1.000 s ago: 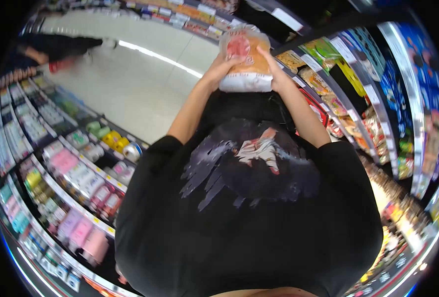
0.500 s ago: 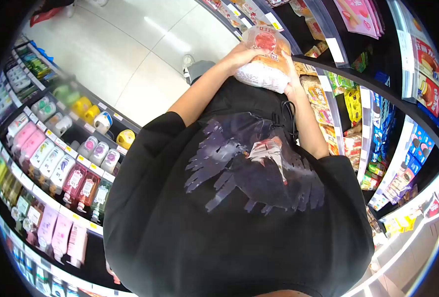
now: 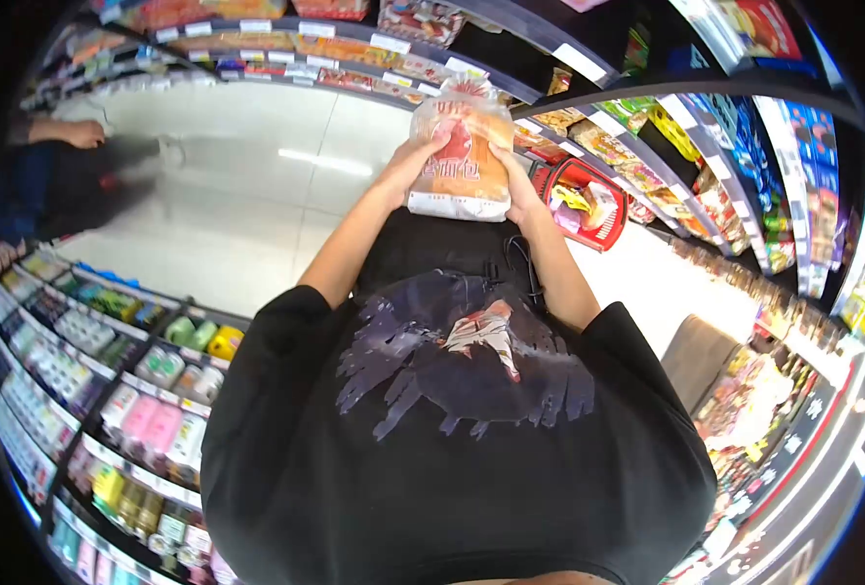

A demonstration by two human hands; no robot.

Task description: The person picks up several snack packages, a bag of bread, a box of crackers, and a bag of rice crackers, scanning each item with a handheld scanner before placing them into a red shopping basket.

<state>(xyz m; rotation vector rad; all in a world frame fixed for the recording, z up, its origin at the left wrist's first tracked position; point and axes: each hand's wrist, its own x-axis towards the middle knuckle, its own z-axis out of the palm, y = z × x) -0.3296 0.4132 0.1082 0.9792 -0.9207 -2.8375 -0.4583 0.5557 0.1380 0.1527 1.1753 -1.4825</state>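
Observation:
A clear plastic bag of sliced bread with red and white print is held upright in front of my waist, its gathered top away from me. Around its left side wraps my left hand, the thumb lying over the front. My right hand grips the opposite side, thumb on the plastic and the other fingers mostly hidden behind the bag. Below and right of the bread, a red shopping basket holds a yellow packet and other items I cannot make out.
Snack shelves curve along the right and top. Shelves of bottles stand at the left. Pale tiled floor runs between them. At far left is another person, whose hand shows beside blurred dark clothing.
My view has turned, bringing the red basket and the other person into sight. Both hands still hold the bread, which now sits further left and slightly lower in view.

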